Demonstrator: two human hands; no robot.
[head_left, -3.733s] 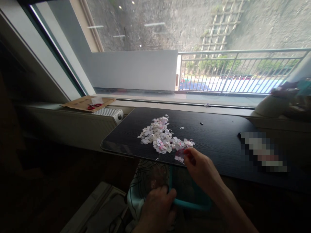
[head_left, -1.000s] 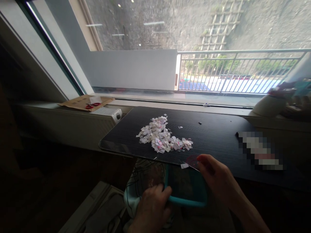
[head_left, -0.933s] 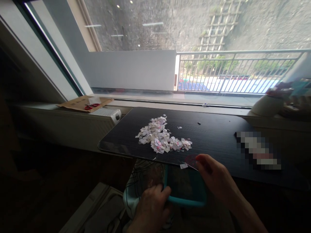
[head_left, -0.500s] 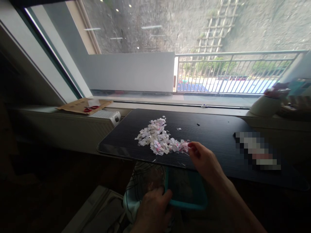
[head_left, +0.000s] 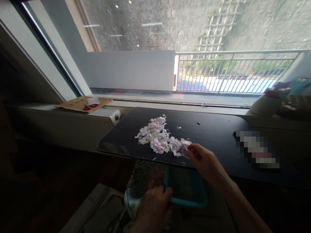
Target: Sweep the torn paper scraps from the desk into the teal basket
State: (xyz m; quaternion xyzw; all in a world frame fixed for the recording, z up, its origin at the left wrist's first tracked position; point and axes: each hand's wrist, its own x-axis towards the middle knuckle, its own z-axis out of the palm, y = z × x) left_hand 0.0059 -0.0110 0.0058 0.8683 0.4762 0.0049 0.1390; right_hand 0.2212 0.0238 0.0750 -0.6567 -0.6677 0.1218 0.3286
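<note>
**Our right hand [head_left: 203, 159] pinches a thin, see-through pinkish sheet [head_left: 184, 148] at the near edge of a heap of small white and pink paper squares [head_left: 155, 136]**

We read the sheet, perhaps plastic, as gripped by one end so that its flat part can work as a blade; its free part meets the heap's nearest tail, just left of our fingers. The bulk of the heap lies further left and beyond, on the black wood-grained tabletop [head_left: 216, 132]. Our left hand [head_left: 155, 203] is clamped on the turquoise rim of a rectangular, dark-looking container [head_left: 188, 203], below and left of our right hand. We judge it is held there, close under the table's near edge, to keep its opening within a short reach of the sheet. Its inside is too dim for us to tell what it holds.

Our right forearm slants in from the lower right, the wrist raised over the table edge, with thumb and fingertips together on the sheet and the other fingers curled. Our left hand sits lower, its back upward, thumb lying toward the rim and fingers wrapped out of sight.
</note>
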